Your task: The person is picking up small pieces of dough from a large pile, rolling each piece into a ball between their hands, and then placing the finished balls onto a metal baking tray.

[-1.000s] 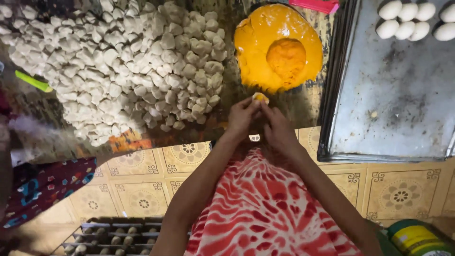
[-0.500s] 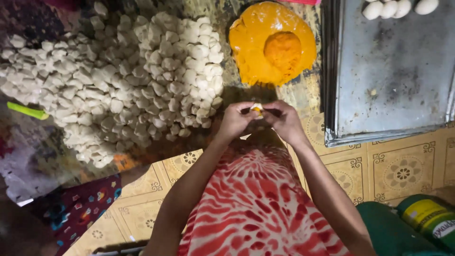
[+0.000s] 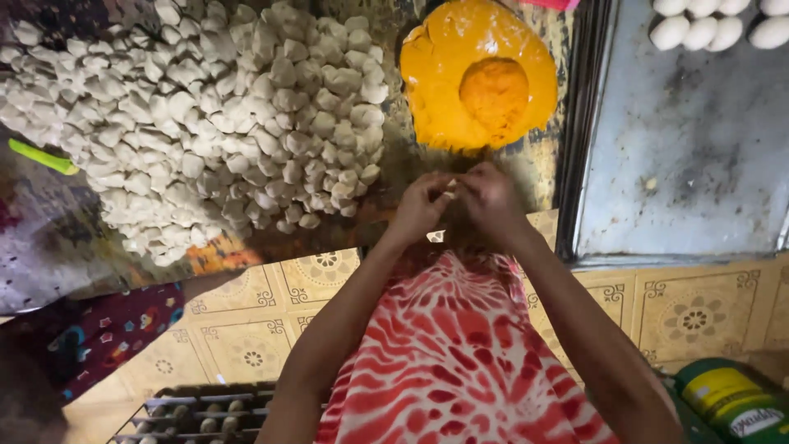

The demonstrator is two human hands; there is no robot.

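My left hand (image 3: 421, 207) and my right hand (image 3: 491, 200) meet fingertip to fingertip over a small pale piece of dough (image 3: 449, 190), pinched between them and mostly hidden. Just beyond them sits an orange bowl (image 3: 427, 74) holding a mound of orange filling (image 3: 493, 89). To the left spreads a large heap of several white dough pieces (image 3: 222, 115). My lap is covered by red and white patterned cloth (image 3: 444, 362).
A worn metal tray (image 3: 699, 164) lies at the right with several white shaped balls (image 3: 699, 29) at its far end. A green stick (image 3: 41, 156) lies at the left. A green and yellow tin (image 3: 735, 399) is at lower right; a grate (image 3: 197, 415) sits on the tiled floor.
The orange filling seen between my fingers earlier is now covered; my hands have closed the dough around it, staying just below the bowl.
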